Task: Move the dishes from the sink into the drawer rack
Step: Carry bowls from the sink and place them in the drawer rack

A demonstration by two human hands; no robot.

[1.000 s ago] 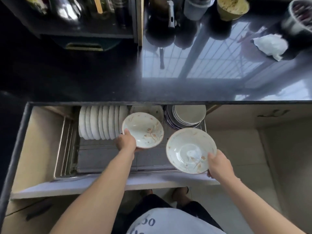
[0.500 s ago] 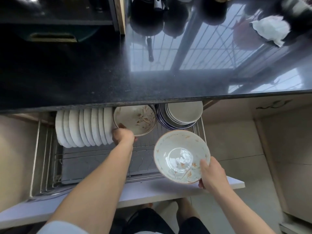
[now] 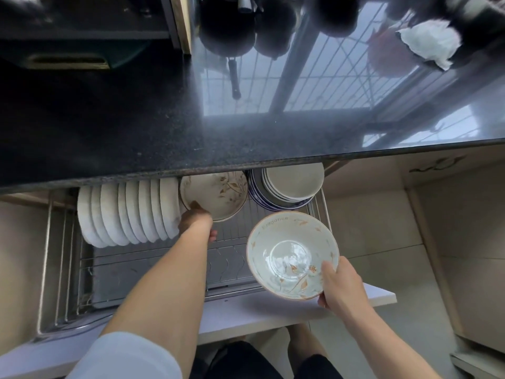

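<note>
The wire drawer rack (image 3: 153,263) is pulled out below the black counter. My left hand (image 3: 195,221) grips the near rim of a floral bowl (image 3: 216,194) that sits at the back of the rack, partly under the counter edge. My right hand (image 3: 340,283) holds a second floral bowl (image 3: 291,254) by its lower right rim, above the rack's front right part, its inside facing up. A row of upright white plates (image 3: 125,214) fills the back left of the rack. A stack of bowls (image 3: 287,187) stands at the back right.
The black counter (image 3: 164,119) overhangs the back of the drawer. A white cloth (image 3: 429,45) lies on it at the far right. The drawer's white front panel (image 3: 259,310) runs below my arms. Tiled floor and a cabinet wall lie to the right.
My left hand has pushed its floral bowl further back under the counter edge. The bowl in my right hand has drifted slightly toward the drawer front. The camera view has tilted down.
</note>
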